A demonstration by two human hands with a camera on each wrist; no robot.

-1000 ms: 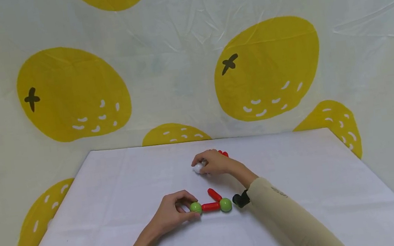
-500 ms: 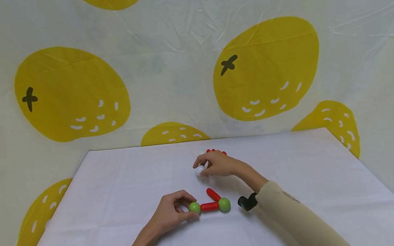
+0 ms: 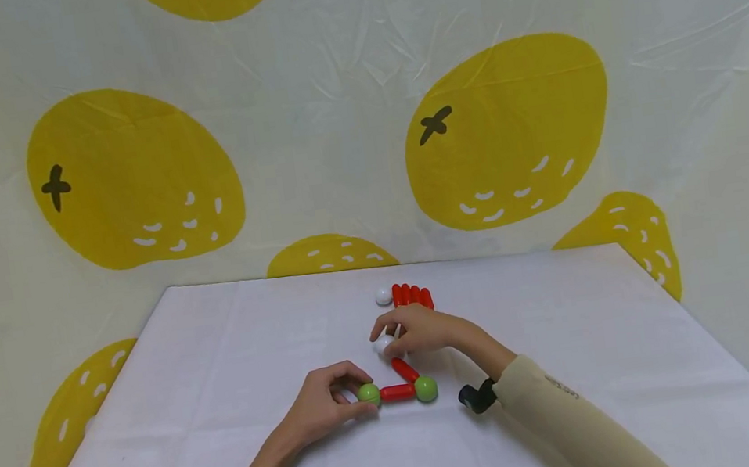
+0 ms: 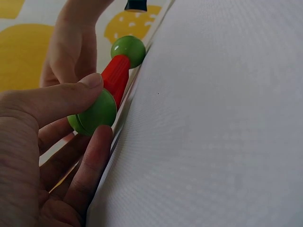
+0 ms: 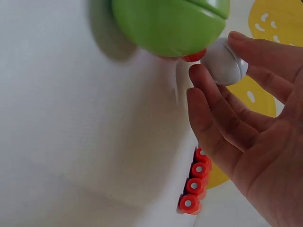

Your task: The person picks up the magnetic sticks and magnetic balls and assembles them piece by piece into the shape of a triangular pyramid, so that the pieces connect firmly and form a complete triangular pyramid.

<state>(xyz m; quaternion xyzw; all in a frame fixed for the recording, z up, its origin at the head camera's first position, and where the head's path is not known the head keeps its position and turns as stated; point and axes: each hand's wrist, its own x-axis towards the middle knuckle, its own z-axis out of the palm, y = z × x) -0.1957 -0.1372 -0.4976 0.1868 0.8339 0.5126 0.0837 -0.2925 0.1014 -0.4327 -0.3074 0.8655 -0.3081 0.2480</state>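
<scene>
My left hand (image 3: 332, 397) pinches a green ball (image 3: 369, 394) between thumb and fingers, low on the white table. From that ball a red rod (image 3: 398, 393) runs right to a second green ball (image 3: 426, 388). Another red rod (image 3: 404, 370) slants back and left from this second ball. My right hand (image 3: 423, 330) holds a white ball (image 5: 224, 62) by thumb and fingertips, beside the far end of the slanted rod. Whether ball and rod touch is unclear.
Behind the right hand, several red rods (image 3: 413, 295) lie side by side, partly hidden by it. A loose white ball (image 3: 383, 295) sits at their left. The white table (image 3: 219, 348) ends at a curtain (image 3: 328, 153) printed with yellow fruit.
My right hand has come nearer with the white ball, down to the slanted red rod. The rods and the other white ball behind it now show. My left hand stays put.
</scene>
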